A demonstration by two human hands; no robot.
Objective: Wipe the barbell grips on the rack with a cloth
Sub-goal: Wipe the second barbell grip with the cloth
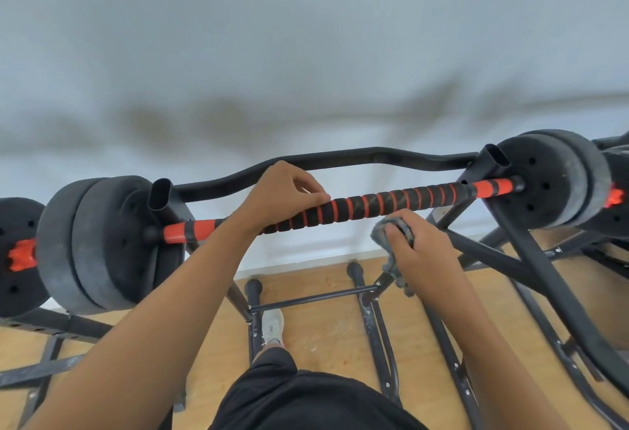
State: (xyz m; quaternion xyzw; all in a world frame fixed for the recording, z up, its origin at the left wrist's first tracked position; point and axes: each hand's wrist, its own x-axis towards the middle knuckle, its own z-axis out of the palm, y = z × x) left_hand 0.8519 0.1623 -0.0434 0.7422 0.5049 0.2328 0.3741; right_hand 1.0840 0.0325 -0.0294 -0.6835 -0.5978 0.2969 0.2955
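While the left hand (pixel 284 191) curls over the barbell (pixel 374 203) lying on the rack (pixel 531 235), the right hand (pixel 420 246) grips the soft cloth (pixel 386 229) just below it; the ribbed grip looks firm, not slippery.

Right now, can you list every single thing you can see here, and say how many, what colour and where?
Black barbell grip with orange stripes: one, resting across the rack, middle.
Dark grey round weight plates: two stacks, one at each end of the bar.
Black curved bar: one, behind the striped bar.
Black metal rack frame: one, under the bars.
Grey cloth: one, bunched just below the striped bar.
Light wooden floor: below.
White shoe: one, on the floor.
Black shorts: bottom middle.
Left hand: curled over the striped bar.
Right hand: holds the cloth.
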